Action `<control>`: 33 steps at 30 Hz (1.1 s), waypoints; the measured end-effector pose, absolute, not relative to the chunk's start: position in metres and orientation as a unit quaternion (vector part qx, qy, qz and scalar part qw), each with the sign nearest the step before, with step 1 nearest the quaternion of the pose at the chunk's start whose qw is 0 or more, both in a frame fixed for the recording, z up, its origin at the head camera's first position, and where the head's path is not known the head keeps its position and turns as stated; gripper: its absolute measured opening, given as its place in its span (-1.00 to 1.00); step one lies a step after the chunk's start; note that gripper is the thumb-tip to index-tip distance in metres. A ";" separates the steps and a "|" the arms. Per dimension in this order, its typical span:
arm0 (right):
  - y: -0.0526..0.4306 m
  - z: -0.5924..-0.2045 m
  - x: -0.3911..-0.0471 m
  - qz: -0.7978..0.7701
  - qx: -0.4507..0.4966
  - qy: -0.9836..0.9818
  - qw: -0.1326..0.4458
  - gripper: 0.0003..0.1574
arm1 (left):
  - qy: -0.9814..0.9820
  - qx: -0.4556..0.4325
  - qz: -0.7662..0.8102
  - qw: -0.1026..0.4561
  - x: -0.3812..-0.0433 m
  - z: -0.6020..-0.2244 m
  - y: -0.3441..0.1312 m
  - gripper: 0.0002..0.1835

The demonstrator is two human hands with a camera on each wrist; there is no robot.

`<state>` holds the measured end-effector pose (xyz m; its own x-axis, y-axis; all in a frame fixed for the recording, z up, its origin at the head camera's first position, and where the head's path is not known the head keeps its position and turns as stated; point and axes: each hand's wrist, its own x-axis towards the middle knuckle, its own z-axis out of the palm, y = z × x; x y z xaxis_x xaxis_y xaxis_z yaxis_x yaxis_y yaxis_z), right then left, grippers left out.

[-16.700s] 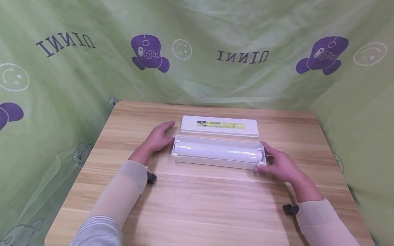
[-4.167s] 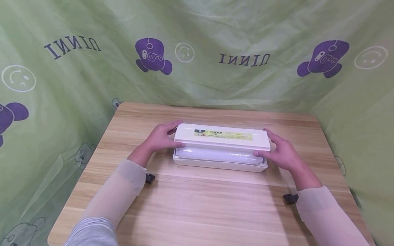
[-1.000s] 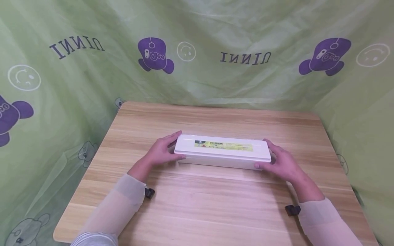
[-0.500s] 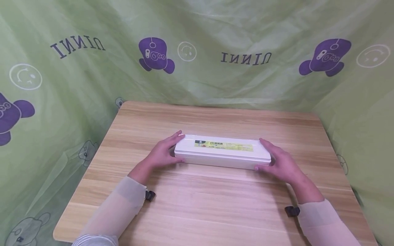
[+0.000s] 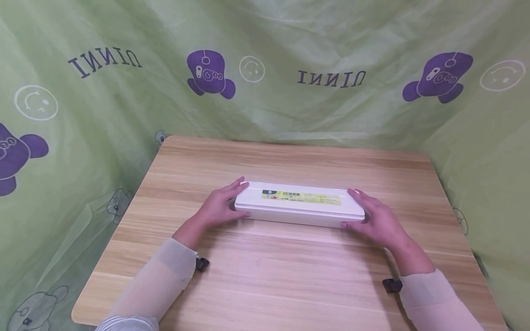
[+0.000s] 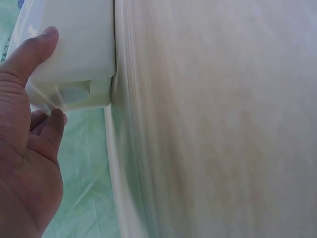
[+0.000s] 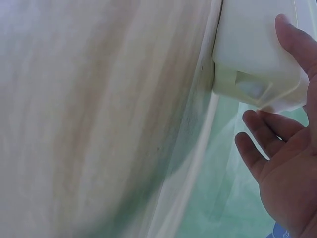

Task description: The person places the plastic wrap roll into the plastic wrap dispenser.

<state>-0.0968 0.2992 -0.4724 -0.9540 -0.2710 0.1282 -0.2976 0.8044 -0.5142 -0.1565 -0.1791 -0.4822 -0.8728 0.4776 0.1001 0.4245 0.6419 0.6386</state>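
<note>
A long white cling film box (image 5: 290,217) lies across the middle of the table, its lid (image 5: 248,196) seated on top. A yellow-green label (image 5: 301,197) runs along the lid. At the left end my left hand (image 5: 218,206) grips the box, thumb on the front wall and fingers at the back corner. My right hand (image 5: 377,220) holds the other end the same way. In the left wrist view, a thumb (image 6: 39,47) presses the box's long wall (image 6: 81,44). From the right wrist, the box's end (image 7: 252,87) shows between thumb and fingers. The film roll is hidden inside.
The wood-grain table (image 5: 281,285) has rounded corners. A green curtain (image 5: 265,110) with purple cartoon figures hangs behind and along both sides. Each wrist carries a small black camera mount, one at the left sleeve (image 5: 157,276).
The lid, first lying behind the open box, was lifted over it and lowered on, covering the film roll. In the last second the fingers shifted slightly on the lid's back corners; the box stayed put.
</note>
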 end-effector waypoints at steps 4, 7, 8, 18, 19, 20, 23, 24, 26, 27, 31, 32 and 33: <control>0.298 -0.472 -0.095 0.269 0.149 -0.951 0.033 0.29 | 0.915 0.238 0.325 0.034 -0.155 -0.482 -0.178 0.00; 0.297 -0.472 -0.094 0.266 0.152 -0.951 0.041 0.28 | 0.921 0.238 0.308 0.021 -0.155 -0.483 -0.176 -0.01; 0.297 -0.472 -0.094 0.264 0.153 -0.951 0.044 0.28 | 0.923 0.241 0.301 0.014 -0.155 -0.483 -0.176 -0.01; 0.295 -0.472 -0.093 0.231 0.161 -0.957 0.066 0.27 | 0.940 0.241 0.243 -0.004 -0.151 -0.477 -0.172 0.01; 0.294 -0.471 -0.093 0.225 0.163 -0.958 0.069 0.27 | 0.941 0.240 0.240 -0.003 -0.150 -0.476 -0.172 0.01; 0.294 -0.471 -0.092 0.216 0.165 -0.960 0.072 0.26 | 0.941 0.239 0.238 -0.003 -0.150 -0.476 -0.172 0.01; 0.293 -0.471 -0.091 0.190 0.171 -0.964 0.078 0.24 | 0.942 0.239 0.236 -0.003 -0.149 -0.476 -0.171 0.02; 0.293 -0.471 -0.090 0.183 0.172 -0.965 0.080 0.23 | 0.942 0.240 0.234 -0.004 -0.149 -0.476 -0.171 0.02; 0.293 -0.470 -0.090 0.173 0.173 -0.966 0.081 0.24 | 0.943 0.238 0.233 -0.004 -0.148 -0.476 -0.170 0.03; 0.293 -0.469 -0.090 0.171 0.172 -0.967 0.078 0.25 | 0.944 0.236 0.231 -0.003 -0.148 -0.476 -0.170 0.03; 0.293 -0.465 -0.091 0.169 0.166 -0.970 0.061 0.32 | 0.947 0.225 0.229 0.013 -0.147 -0.474 -0.171 0.06; 0.292 -0.464 -0.091 0.170 0.164 -0.970 0.055 0.34 | 0.948 0.223 0.227 0.017 -0.147 -0.473 -0.171 0.06; 0.292 -0.462 -0.092 0.170 0.160 -0.971 0.049 0.35 | 0.949 0.221 0.223 0.020 -0.147 -0.473 -0.171 0.07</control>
